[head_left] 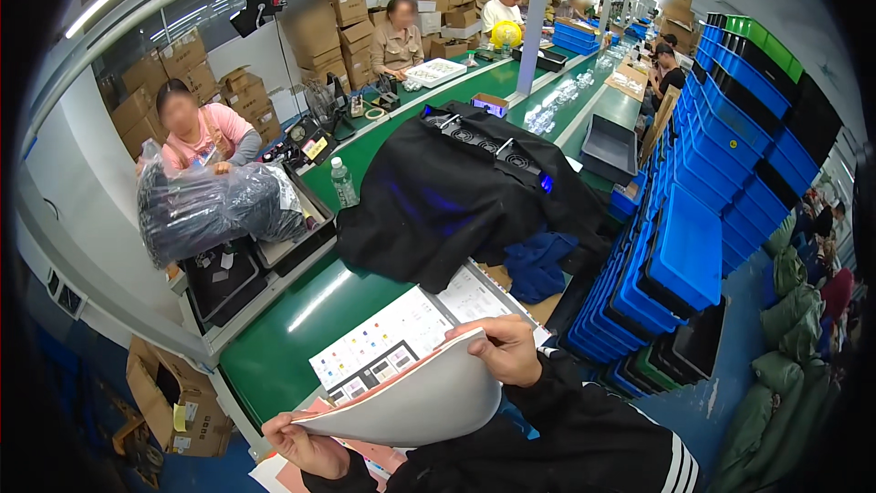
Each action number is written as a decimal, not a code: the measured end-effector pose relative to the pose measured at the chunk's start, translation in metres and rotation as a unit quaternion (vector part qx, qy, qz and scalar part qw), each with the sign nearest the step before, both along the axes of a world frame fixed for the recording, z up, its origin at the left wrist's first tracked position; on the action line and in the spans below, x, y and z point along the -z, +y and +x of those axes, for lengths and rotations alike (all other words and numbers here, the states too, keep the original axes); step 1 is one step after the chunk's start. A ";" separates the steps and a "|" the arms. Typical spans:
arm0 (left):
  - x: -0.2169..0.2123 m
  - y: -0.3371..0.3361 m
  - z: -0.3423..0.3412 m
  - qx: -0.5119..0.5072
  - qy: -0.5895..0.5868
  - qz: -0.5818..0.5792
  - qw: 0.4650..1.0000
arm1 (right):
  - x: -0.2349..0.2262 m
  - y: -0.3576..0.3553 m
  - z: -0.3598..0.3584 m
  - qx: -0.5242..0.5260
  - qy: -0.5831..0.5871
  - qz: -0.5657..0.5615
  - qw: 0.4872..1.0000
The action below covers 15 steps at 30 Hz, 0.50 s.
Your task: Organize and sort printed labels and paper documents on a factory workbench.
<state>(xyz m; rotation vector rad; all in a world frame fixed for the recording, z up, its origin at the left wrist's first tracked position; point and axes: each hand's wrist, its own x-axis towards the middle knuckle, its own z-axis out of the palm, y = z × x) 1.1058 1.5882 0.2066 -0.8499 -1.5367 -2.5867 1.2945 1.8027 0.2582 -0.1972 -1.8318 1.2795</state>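
- Running away from the near edge toward the far end of a factory hall, a long green conveyor belt (292,329) is carrying most of the things, with cardboard boxes (328,27) stacked along the left wall and blue bins (721,146) piled high on the right.
- Close to the belt's near edge, the left hand (306,445) is pinching the lower left corner of a curled white sheet (420,402), fingers closed on the paper.
- At the sheet's upper right corner, the right hand (502,349) is gripping the edge, fingers folded over it, its black sleeve with white stripes coming in from the lower edge.
- Under the lifted sheet, a printed page of small coloured pictures (383,347) is lying flat on the belt near that same near edge.
- Beyond it, at the middle of the belt, a black jacket (456,196) is lying spread out, with a clear water bottle (343,183) standing just beside its left side.
- At the belt's left edge, a person in pink (205,132) is holding a bulky plastic bag of dark items (214,208).
- Farther along the belt, other people are sitting at work.
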 end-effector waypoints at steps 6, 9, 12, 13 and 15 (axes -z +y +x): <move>0.004 -0.011 -0.004 -0.063 0.009 0.024 0.998 | 0.009 -0.007 -0.004 -0.012 -0.016 -0.013 1.000; -0.002 -0.012 -0.002 -0.037 0.041 0.023 0.998 | 0.028 -0.008 -0.003 -0.020 0.039 0.036 0.998; -0.001 -0.022 -0.003 -0.031 0.046 0.016 0.998 | 0.018 -0.015 -0.008 -0.054 0.023 -0.005 0.998; 0.000 -0.026 -0.005 -0.028 0.049 0.018 0.998 | 0.014 -0.016 -0.011 -0.070 0.015 -0.020 0.997; -0.001 -0.030 -0.005 -0.026 0.051 0.015 0.998 | 0.017 -0.020 -0.013 -0.089 0.006 -0.040 0.995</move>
